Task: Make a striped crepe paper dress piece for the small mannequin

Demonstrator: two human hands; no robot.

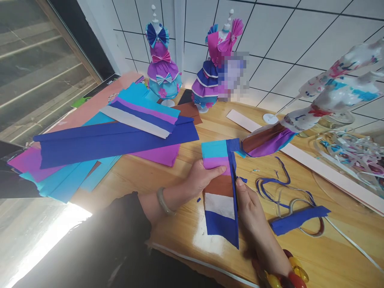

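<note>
A panel of crepe paper [219, 206] in turquoise, purple, brown, white and blue bands lies in front of me, with a narrow dark blue strip [232, 146] along its right side. My left hand [202, 176] holds its left edge, the thumb pressed flat over the purple band. My right hand [250, 202] is closed at the right edge, around what looks like scissors [234, 172]; only a thin dark blade shows, pointing away from me along the blue strip, and the handles are hidden. A small blue scrap [241, 180] sits beside the right thumb.
Crepe paper sheets [117, 140] pile up at left. Two dressed mini mannequins [163, 60] stand at the wall. A paint-stained mannequin [318, 106] leans in from the right above a pale strip [330, 172]. Blue trimmings [271, 186] and a blue piece [300, 220] lie right.
</note>
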